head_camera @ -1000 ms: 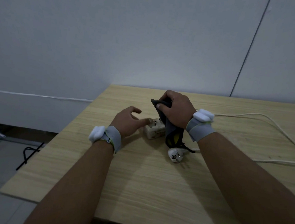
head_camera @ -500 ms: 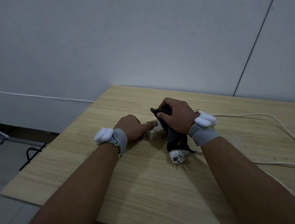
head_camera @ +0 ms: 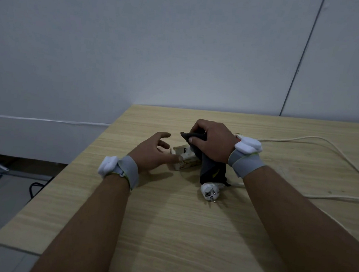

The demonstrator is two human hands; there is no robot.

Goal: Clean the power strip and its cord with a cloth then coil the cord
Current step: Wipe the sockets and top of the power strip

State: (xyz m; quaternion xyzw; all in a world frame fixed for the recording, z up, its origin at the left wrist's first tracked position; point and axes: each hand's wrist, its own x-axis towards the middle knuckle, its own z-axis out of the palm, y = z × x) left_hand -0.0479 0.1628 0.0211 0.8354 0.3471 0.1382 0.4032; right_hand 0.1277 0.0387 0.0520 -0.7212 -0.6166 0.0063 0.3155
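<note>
Right hand [head_camera: 213,142] grips dark cloth [head_camera: 211,170] over power strip [head_camera: 185,159] mid-table [head_camera: 166,231]. Left hand [head_camera: 153,153] at 9 o'clock, fingers spread, thumb touching strip. Plug [head_camera: 209,192] at 5; cord [head_camera: 323,147] loops toward 3, near right edge.

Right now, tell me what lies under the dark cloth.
The dark grey cloth, gripped by the right hand, drapes over the white power strip; only the strip's left end shows. The covered remainder and the cord's exit are hidden.
</note>
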